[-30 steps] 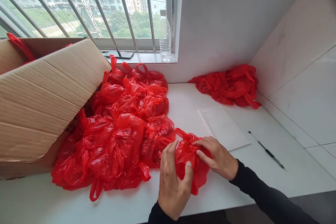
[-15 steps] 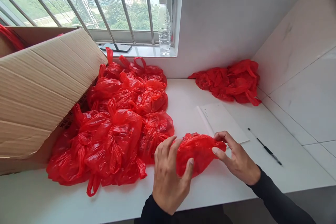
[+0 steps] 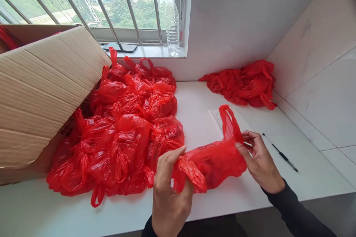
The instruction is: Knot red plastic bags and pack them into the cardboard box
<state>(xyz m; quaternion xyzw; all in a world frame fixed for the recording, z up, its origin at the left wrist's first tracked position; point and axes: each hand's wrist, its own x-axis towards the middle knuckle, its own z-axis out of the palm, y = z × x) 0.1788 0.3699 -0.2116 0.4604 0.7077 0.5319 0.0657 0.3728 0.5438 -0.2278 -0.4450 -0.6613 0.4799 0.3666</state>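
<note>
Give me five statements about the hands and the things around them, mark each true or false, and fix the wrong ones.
1. The left hand and the right hand are both on the same red bag. True.
2. The right hand is holding the pen. False: the pen lies on the white table, and the right hand has the bag's edge.
3. The clear bottle stands upright on the windowsill. True.
4. The phone lies on the white table. False: it lies on the windowsill.
5. The cardboard box is at the picture's left, beside the heap of red bags. True.
</note>
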